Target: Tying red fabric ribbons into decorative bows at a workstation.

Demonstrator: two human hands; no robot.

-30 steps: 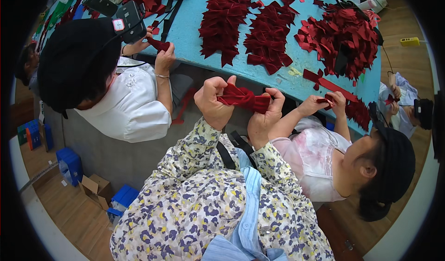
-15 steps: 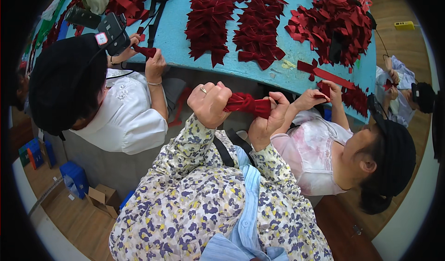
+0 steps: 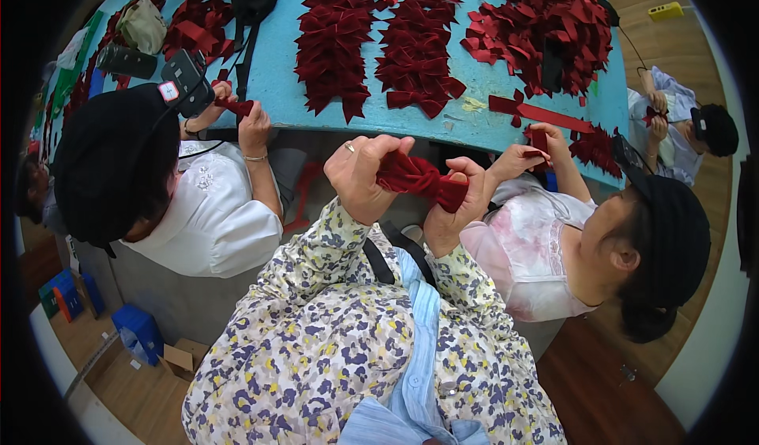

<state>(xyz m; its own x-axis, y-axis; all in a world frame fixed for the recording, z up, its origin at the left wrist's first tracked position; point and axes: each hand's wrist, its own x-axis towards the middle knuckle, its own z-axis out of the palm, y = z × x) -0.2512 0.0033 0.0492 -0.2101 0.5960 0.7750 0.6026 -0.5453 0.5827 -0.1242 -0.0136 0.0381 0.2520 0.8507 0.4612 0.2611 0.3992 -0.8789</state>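
Note:
A dark red velvet bow (image 3: 417, 179), bunched at its middle, is stretched between my two hands in front of the table edge. My left hand (image 3: 362, 174) grips its left end, with a ring on one finger. At the other end, my right hand (image 3: 457, 205) pinches the fabric between thumb and fingers. On the blue table (image 3: 316, 121) ahead lie a left row of red bows (image 3: 336, 45) and a second row of red bows (image 3: 419, 49), overlapping one another.
A large heap of red pieces (image 3: 541, 30) covers the table's right part, near a flat red strip (image 3: 553, 118). Co-workers sit close on my left (image 3: 205, 215) and right (image 3: 538, 247), handling red fabric. Cardboard (image 3: 183, 358) and blue boxes (image 3: 138, 334) stand on the floor at left.
The bow has tilted, its right end lower, and my left hand's fingers have shifted on it. The table and surroundings have slid left and upward in view.

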